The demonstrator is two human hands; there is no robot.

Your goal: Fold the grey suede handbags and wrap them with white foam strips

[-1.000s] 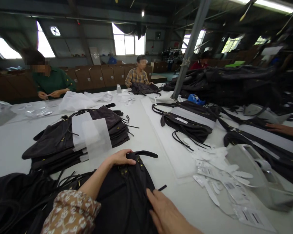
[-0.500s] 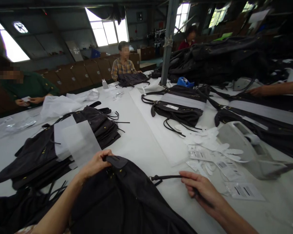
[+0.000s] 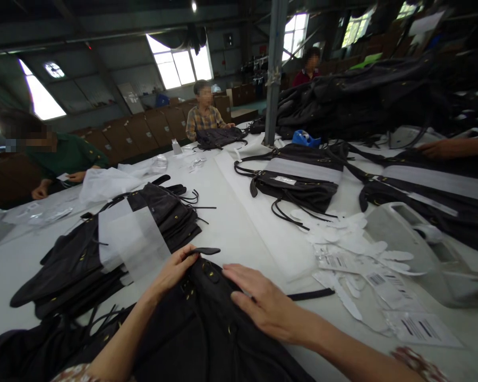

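Note:
A black bag [image 3: 207,329] with brass-coloured eyelets lies in front of me, running out of view at the bottom. My left hand [image 3: 178,269] pinches a dark leather-like tab [image 3: 207,250] at the bag's top edge, lifting it so that an eyelet patch [image 3: 210,273] shows beneath. Flat along the bag's right edge rests my right hand [image 3: 263,302], fingers stretched out and holding nothing. A black strap [image 3: 310,294] sticks out on the table beyond the right hand; its other end is hidden behind the hand and wrist.
Stacked black bags with white sheets [image 3: 133,233] lie left. White paper pieces [image 3: 354,233], labels [image 3: 422,326] and a grey tape dispenser [image 3: 418,249] are at right. A metal post [image 3: 274,74] rises behind. Co-workers [image 3: 205,111] sit around the table; a co-worker's hand [image 3: 438,148] is far right.
My right hand has let go of the strap and moved left onto the bag. My left hand still grips the tab, now flipped up. The view has tilted slightly.

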